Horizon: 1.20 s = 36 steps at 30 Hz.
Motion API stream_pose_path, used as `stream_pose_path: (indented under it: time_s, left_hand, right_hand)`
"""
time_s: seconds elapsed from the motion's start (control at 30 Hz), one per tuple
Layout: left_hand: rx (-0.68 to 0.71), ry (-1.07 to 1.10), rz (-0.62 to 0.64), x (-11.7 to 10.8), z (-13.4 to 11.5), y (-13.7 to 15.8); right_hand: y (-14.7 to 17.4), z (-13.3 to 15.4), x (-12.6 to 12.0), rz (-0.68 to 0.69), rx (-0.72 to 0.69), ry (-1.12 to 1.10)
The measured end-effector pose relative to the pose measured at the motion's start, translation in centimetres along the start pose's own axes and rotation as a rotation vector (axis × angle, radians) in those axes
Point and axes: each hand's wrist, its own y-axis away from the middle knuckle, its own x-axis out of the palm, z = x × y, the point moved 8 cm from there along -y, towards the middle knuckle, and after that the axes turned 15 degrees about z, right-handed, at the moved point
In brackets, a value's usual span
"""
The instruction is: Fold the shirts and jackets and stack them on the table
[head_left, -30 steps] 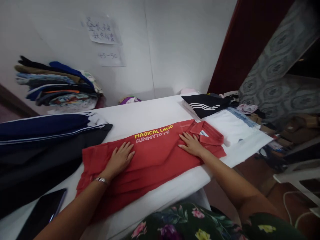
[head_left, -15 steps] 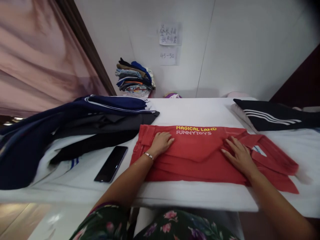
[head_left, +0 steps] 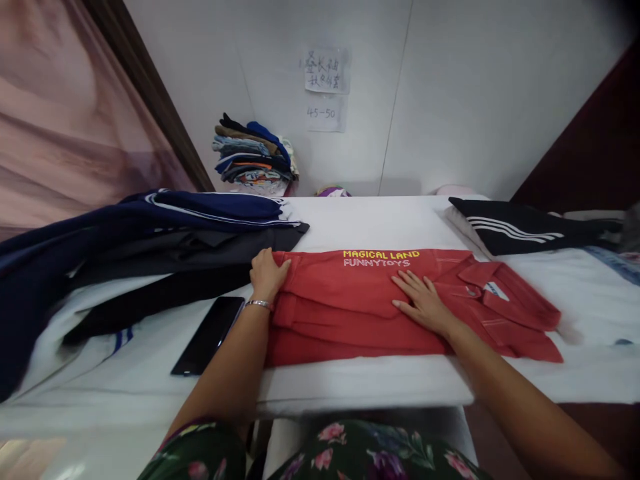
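A red shirt (head_left: 350, 313) with a collar lies folded lengthwise on the white-covered table, its collar end to the right. Yellow and white lettering runs along its far edge. My left hand (head_left: 269, 272), wearing a bracelet at the wrist, has its fingers curled over the shirt's left end near the far corner. My right hand (head_left: 423, 303) rests flat on the middle of the shirt, fingers spread. Beside my left forearm lies a black phone (head_left: 210, 335), partly covered by the arm.
Dark blue and grey garments (head_left: 200, 207) are heaped on the left. A black garment with white stripes (head_left: 515, 223) lies at the back right. Behind the table stands a stack of folded clothes (head_left: 255, 153). Paper notes (head_left: 326, 90) hang on the wall.
My left hand has moved left and away from me to the shirt's end, and its fingers have curled. My right hand has slid left across the cloth. The view has shifted slightly.
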Motion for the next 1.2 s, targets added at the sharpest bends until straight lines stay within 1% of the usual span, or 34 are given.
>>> stream_pose_path:
  time_s: [0.1, 0.2, 0.27, 0.33, 0.4, 0.43, 0.53, 0.6, 0.67, 0.73, 0.8, 0.87, 0.93, 1.03, 1.1, 1.2]
  left_hand:
    - [-0.002, -0.039, 0.015, 0.1, 0.0, -0.3]
    - [0.019, -0.031, 0.025, -0.1, 0.5, -0.9]
    - [0.053, 0.018, 0.050, -0.3, 0.9, -1.3]
    - [0.076, 0.115, 0.085, -0.8, 1.4, -1.4]
    - [0.070, 0.193, 0.120, -1.6, 1.9, -0.8]
    - [0.061, 0.199, 0.139, -2.0, 2.1, -0.2]
    - [0.024, 0.101, 0.231, -2.4, 2.3, 2.7]
    - [0.009, 0.016, 0.311, -1.7, 2.6, 5.0]
    - [0.018, -0.029, 0.348, -0.8, 2.8, 7.2]
    - [0.051, -0.049, 0.320, 0.0, 2.9, 8.8]
    - [0.085, -0.080, 0.255, 0.4, 2.7, 9.8]
    - [0.121, -0.136, 0.202, 0.7, 2.2, 10.4]
    - [0.168, -0.174, 0.175, 1.0, 1.4, 10.8]
    - [0.213, -0.164, 0.198, 1.7, 0.7, 10.9]
    - [0.173, -0.108, 0.254, 2.3, 0.9, 10.7]
    - [0.086, 0.002, 0.323, 2.7, 1.6, 10.3]
  right_hand:
    - [0.2, 0.0, -0.1, -0.005, 0.009, -0.017]
    - [0.5, 0.2, -0.3, -0.011, 0.009, -0.038]
    - [0.5, 0.2, -0.5, -0.019, 0.008, -0.054]
    - [0.6, 0.1, -0.6, -0.026, 0.005, -0.074]
    - [0.8, 0.1, -0.7, -0.035, 0.000, -0.095]
    - [1.0, 0.2, -0.8, -0.049, -0.003, -0.103]
    - [2.6, 1.5, -1.5, -0.142, -0.052, -0.107]
    - [4.0, 2.8, -1.5, -0.177, -0.124, -0.108]
    - [5.1, 4.0, -0.8, -0.152, -0.195, -0.113]
    - [5.8, 4.7, 0.2, -0.114, -0.223, -0.120]
    - [6.0, 4.8, 0.8, -0.108, -0.211, -0.122]
    - [5.9, 4.7, 1.2, -0.120, -0.187, -0.123]
    - [5.8, 4.8, 1.3, -0.134, -0.176, -0.124]
    - [5.7, 5.1, 1.4, -0.148, -0.162, -0.126]
    - [5.7, 5.3, 1.4, -0.144, -0.150, -0.129]
    - [5.9, 5.9, 1.3, -0.098, -0.160, -0.136]
